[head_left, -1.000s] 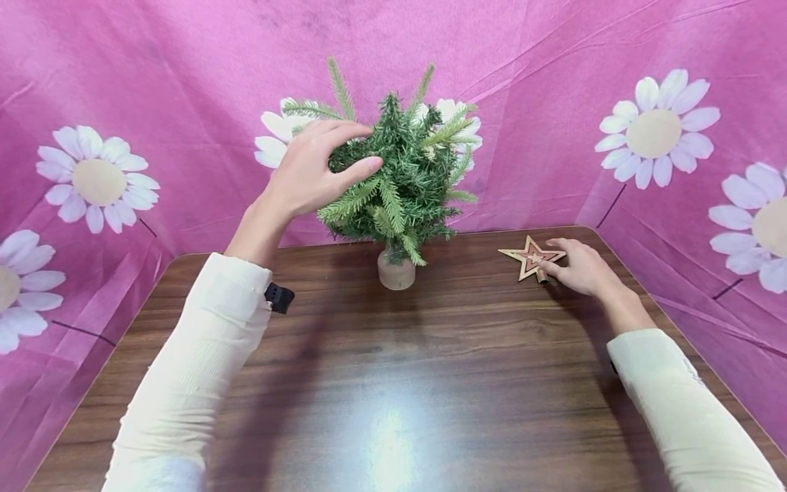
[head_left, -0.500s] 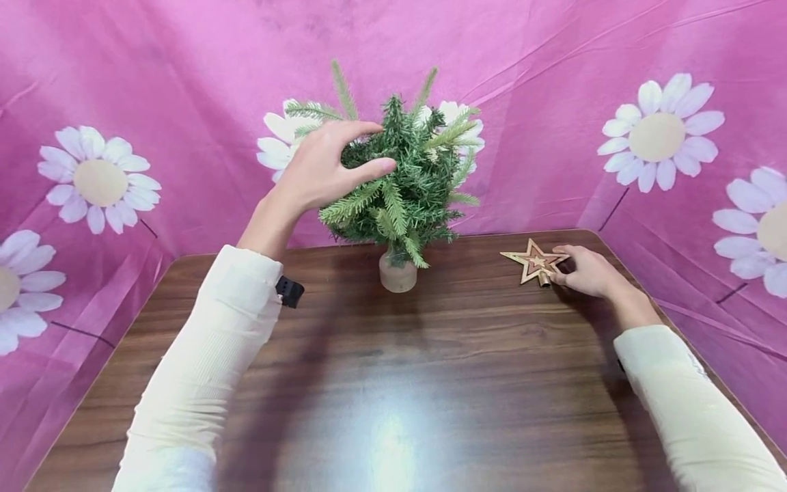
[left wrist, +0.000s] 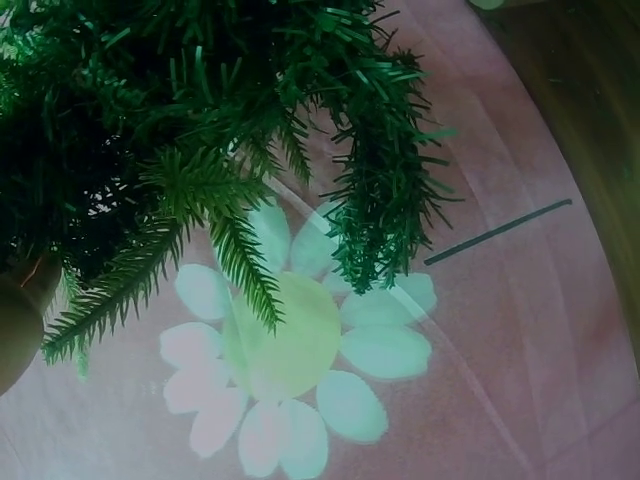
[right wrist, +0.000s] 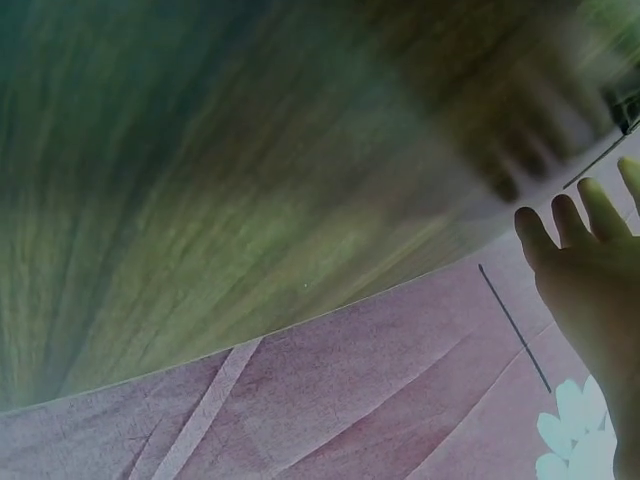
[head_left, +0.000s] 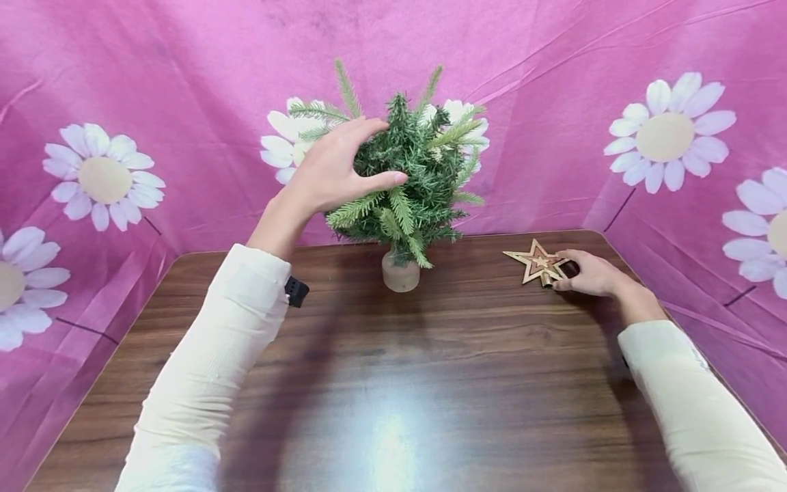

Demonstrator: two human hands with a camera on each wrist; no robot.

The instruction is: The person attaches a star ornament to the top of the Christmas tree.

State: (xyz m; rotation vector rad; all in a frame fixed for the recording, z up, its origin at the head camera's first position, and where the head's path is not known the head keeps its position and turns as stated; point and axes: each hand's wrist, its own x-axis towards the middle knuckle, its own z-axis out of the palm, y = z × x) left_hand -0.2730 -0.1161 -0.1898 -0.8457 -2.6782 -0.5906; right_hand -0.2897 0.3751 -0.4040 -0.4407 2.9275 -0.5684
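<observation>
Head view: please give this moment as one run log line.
left hand: at tree | right hand: at edge of star | star: on table | tree: upright

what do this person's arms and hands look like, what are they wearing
Both arms have long cream-white sleeves; the left sleeve looks finely ribbed and wrinkled, and the right sleeve is creased too. A small black item shows at the left wrist, and a dark sliver beside the right one. The left hand and right hand wear no gloves.
</observation>
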